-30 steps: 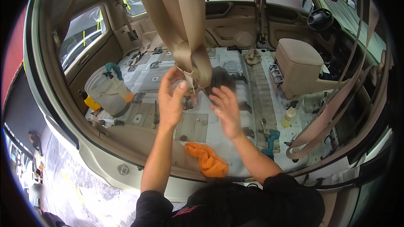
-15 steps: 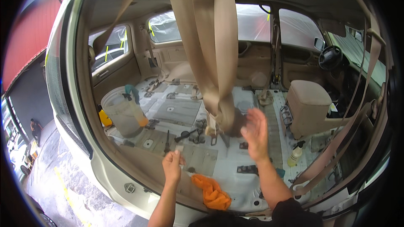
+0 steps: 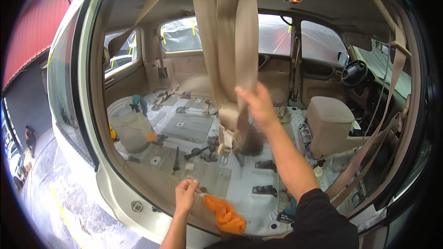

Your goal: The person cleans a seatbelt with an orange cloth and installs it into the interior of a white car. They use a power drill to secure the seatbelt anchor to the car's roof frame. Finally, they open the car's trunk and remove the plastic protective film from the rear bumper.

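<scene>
A long beige seat belt (image 3: 224,41) hangs in folded lengths from the roof in the middle of the open car doorway. My right hand (image 3: 260,108) is closed at its right edge, the thumb lying over the webbing and the other fingers mostly hidden. Lower down, the gathered webbing ends in a pale, worn-looking end piece (image 3: 226,138). My left hand (image 3: 185,195) is held low over the door sill, thumb and fingers pinched together; whatever is between them is too small to make out. Just right of it, an orange cloth (image 3: 225,214) lies crumpled near the sill.
The stripped floor (image 3: 189,131) has metal brackets (image 3: 265,190) on it. A translucent bucket (image 3: 129,124) with a spray bottle (image 3: 146,127) stands left. The centre console (image 3: 328,122), another spray bottle (image 3: 318,168) and a teal power tool (image 3: 287,213) are right. Further belts (image 3: 357,173) hang there.
My right hand has moved up and left from beside the belt's lower end, closing on the webbing. My left hand remains pinched, now slightly lower in view, beside the orange cloth.
</scene>
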`<state>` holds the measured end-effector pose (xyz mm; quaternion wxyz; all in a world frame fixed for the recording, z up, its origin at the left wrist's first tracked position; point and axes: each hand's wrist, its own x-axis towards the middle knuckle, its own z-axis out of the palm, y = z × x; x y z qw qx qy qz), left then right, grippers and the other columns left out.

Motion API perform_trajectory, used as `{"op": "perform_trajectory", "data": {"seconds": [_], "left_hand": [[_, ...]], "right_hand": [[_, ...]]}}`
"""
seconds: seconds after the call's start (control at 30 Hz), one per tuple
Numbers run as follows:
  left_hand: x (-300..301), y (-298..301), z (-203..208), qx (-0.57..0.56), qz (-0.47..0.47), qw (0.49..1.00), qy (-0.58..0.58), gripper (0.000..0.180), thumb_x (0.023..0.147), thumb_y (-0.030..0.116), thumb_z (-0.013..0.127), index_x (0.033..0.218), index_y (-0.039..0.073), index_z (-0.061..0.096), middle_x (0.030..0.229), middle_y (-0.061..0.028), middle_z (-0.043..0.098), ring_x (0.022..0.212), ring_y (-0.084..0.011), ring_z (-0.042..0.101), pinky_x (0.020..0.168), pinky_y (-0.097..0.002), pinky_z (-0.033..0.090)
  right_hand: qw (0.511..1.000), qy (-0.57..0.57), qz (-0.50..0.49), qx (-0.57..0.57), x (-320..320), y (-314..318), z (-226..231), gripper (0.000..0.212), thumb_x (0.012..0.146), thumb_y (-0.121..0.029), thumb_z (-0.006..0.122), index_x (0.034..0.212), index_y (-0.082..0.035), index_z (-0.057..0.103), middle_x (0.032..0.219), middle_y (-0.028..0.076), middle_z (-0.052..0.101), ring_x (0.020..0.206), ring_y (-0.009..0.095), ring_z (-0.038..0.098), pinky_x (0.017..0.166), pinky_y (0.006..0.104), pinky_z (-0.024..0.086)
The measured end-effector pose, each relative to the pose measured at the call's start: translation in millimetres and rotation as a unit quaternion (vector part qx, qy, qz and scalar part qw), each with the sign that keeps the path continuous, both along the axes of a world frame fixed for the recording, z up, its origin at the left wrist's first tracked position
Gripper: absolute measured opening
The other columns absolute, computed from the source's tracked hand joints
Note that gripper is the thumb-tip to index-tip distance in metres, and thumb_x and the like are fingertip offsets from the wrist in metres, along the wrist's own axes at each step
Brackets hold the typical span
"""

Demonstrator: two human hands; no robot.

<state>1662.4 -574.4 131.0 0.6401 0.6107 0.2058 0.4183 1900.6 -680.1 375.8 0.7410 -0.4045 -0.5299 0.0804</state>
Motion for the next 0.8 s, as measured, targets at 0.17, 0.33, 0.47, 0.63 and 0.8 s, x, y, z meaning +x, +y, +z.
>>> {"op": "perform_trajectory", "data": {"seconds": [0.17,0.33,0.47,0.63,0.8], "left_hand": [[-9.0,-7.6,7.3,-0.002,0.008,1.0,-0.027,0.011,0.089,0.011,0.065,0.089,0.001,0.06,0.07,-0.0026,0.061,0.065,-0.0089,0.056,0.061,-0.0232,0.043],[-39.0,-19.0,-37.0,-0.047,-0.007,0.995,0.09,0.017,0.091,0.017,0.064,0.087,0.001,0.061,0.071,-0.003,0.062,0.064,-0.0091,0.056,0.06,-0.0242,0.045],[-49.2,-64.7,-74.1,0.015,-0.05,0.97,0.239,0.029,0.091,0.027,0.064,0.08,0.0,0.062,0.07,-0.0037,0.063,0.064,-0.0115,0.057,0.06,-0.0277,0.046],[-64.7,-102.1,-75.1,0.066,-0.11,0.916,0.381,0.035,0.091,0.033,0.065,0.08,-0.001,0.063,0.069,-0.0082,0.063,0.063,-0.0146,0.055,0.063,-0.0316,0.048],[-70.8,-100.6,-69.7,0.064,-0.151,0.905,0.393,0.031,0.09,0.03,0.065,0.087,-0.001,0.065,0.075,-0.0131,0.066,0.066,-0.0195,0.059,0.066,-0.0331,0.049]], "right_hand": [[1.0,-0.005,-0.017,-0.006,28.5,-20.0,-24.5,0.047,0.092,-0.034,0.06,0.127,-0.004,0.053,0.114,0.008,0.063,0.101,0.015,0.058,0.089,0.0303,0.043],[0.989,0.122,-0.009,-0.078,39.4,-45.5,-100.4,0.046,0.097,-0.04,0.049,0.127,-0.005,0.053,0.113,0.011,0.065,0.099,0.019,0.062,0.086,0.0313,0.045],[0.929,0.298,-0.071,-0.208,50.8,-66.8,-229.4,0.044,0.095,-0.039,0.05,0.124,-0.006,0.053,0.112,0.012,0.065,0.094,0.021,0.063,0.081,0.0347,0.048],[0.841,0.336,-0.125,-0.405,18.0,-110.7,-354.0,0.037,0.089,-0.027,0.058,0.12,-0.007,0.055,0.1,0.008,0.066,0.079,0.018,0.064,0.066,0.0305,0.05],[0.849,0.326,-0.143,-0.39,-14.2,-121.6,-410.5,0.036,0.086,-0.018,0.062,0.119,-0.004,0.055,0.099,0.008,0.065,0.079,0.017,0.062,0.065,0.0281,0.048]]}}
